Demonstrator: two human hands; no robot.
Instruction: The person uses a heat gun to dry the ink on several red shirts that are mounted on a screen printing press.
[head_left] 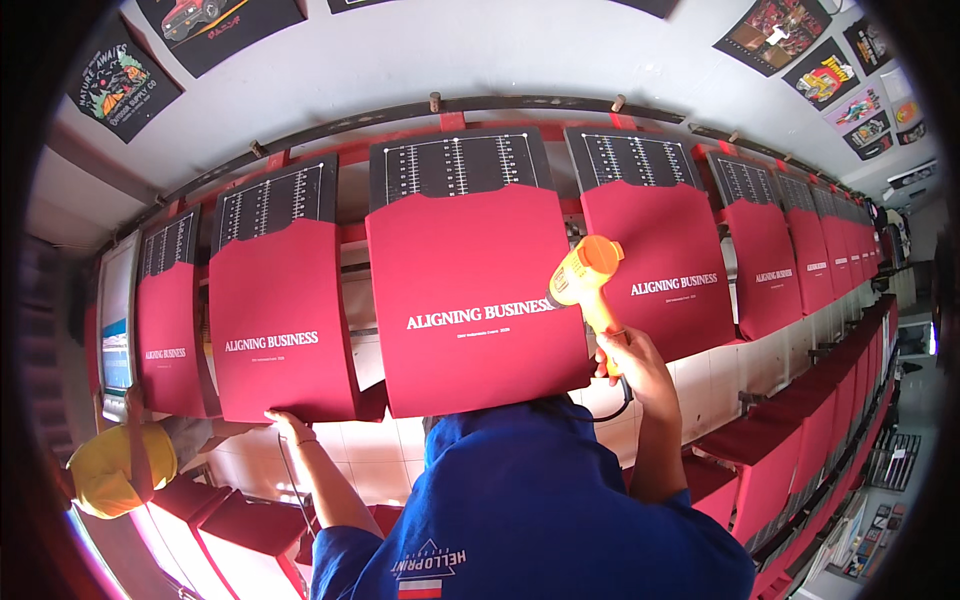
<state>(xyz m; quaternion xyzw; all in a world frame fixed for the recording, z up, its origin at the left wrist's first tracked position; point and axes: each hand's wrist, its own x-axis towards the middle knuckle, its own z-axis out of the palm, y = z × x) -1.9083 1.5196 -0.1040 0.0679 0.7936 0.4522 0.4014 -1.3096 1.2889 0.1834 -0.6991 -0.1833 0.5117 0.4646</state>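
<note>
In my right hand (638, 362) is the handle of a yellow heat gun (585, 272), fingers wrapped round it. Its dark nozzle points left and down, over the right end of the white lettering on a red shirt (470, 260) in front of me. The shirt lies stretched on a black board (455, 160) marked with white scales. My left hand (292, 428) is at the lower edge of the neighbouring red shirt (280, 320), fingers together. A thin black cord (293, 475) hangs from that hand; how its fingers hold it is partly hidden.
More red shirts on boards (765, 255) run in a row to both sides. Another row (770, 440) stands behind me at right. At far left, a person in yellow (125, 470) has hands by a framed screen (117, 340). A dark rail (540, 102) runs behind the boards.
</note>
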